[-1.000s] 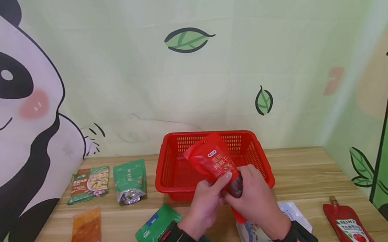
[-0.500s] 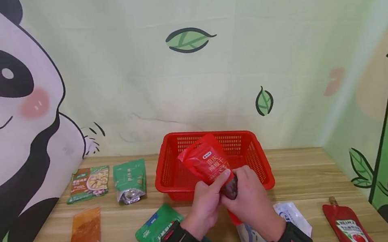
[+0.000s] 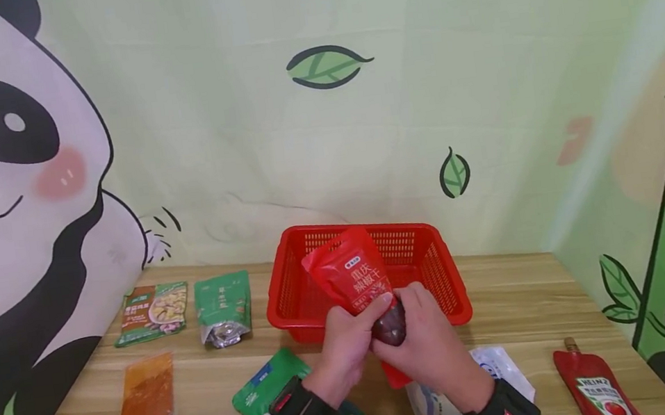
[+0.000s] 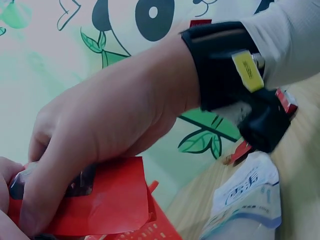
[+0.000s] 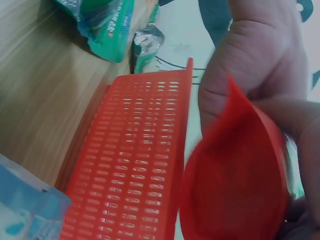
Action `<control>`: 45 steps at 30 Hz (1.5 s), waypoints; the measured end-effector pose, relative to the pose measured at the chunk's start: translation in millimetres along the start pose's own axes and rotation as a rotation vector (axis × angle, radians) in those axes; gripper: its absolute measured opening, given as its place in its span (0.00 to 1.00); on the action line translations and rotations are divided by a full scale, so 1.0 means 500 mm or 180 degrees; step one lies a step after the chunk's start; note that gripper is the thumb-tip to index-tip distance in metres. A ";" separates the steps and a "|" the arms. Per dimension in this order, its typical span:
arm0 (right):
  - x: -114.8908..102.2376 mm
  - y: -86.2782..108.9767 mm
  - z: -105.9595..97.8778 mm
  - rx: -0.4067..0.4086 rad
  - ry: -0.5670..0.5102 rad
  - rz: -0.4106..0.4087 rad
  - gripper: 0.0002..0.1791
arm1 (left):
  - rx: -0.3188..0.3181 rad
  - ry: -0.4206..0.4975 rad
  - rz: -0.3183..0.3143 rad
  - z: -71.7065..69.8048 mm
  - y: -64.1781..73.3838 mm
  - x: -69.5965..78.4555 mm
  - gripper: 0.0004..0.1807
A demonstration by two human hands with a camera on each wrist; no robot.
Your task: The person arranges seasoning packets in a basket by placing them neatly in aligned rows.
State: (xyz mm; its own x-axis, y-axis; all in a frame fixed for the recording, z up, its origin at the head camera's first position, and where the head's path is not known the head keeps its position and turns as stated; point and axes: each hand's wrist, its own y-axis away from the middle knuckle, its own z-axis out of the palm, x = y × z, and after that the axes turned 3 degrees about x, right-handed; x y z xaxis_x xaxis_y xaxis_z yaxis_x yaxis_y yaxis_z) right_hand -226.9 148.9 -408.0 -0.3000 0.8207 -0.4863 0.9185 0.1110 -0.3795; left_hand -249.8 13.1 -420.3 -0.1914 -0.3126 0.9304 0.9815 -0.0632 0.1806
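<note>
A red pouch (image 3: 353, 268) with white Chinese lettering and a clear window showing dark contents is held in both hands, tilted, over the near rim of a red plastic basket (image 3: 303, 323). My left hand (image 3: 344, 346) grips its left side, thumb lying across the front. The right hand (image 3: 419, 336) grips the other side, beside the window. In the left wrist view the pouch's red end (image 4: 115, 200) juts out past the fingers. The right wrist view has the pouch's bottom (image 5: 235, 185) close up, with the slotted basket wall (image 5: 130, 155) alongside.
Left of the basket lie a green pouch (image 3: 224, 302), a patterned food packet (image 3: 154, 314) and an orange-brown packet (image 3: 146, 400). A green bag (image 3: 270, 384) lies beneath the left forearm. To the right are a white-and-blue bag (image 3: 501, 367) and a Heinz ketchup pouch (image 3: 595, 380).
Both hands have moved a little to the left with the red pouch, which now stands somewhat more upright. More of its dark window shows between the hands.
</note>
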 end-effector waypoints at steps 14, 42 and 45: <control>0.053 -0.032 -0.052 -0.0573 -0.1825 0.0828 0.35 | -0.0739 -0.0695 0.0030 -0.038 -0.013 0.030 0.40; 0.010 -0.031 -0.095 -0.0863 -0.3097 0.1121 0.41 | -0.2078 -0.1250 0.0312 -0.055 0.008 0.039 0.33; 0.005 -0.029 -0.096 -0.0768 -0.3098 0.1126 0.41 | -0.2083 -0.1256 0.0306 -0.056 0.008 0.040 0.33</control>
State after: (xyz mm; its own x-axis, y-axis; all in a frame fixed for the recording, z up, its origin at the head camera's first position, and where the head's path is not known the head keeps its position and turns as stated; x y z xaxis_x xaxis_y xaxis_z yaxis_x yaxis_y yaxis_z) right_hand -228.5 176.1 -365.8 0.0155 0.0381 -0.9992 0.9885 0.1496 0.0210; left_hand -249.6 -20.0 -410.1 0.0305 0.0084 0.9995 0.7689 -0.6391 -0.0181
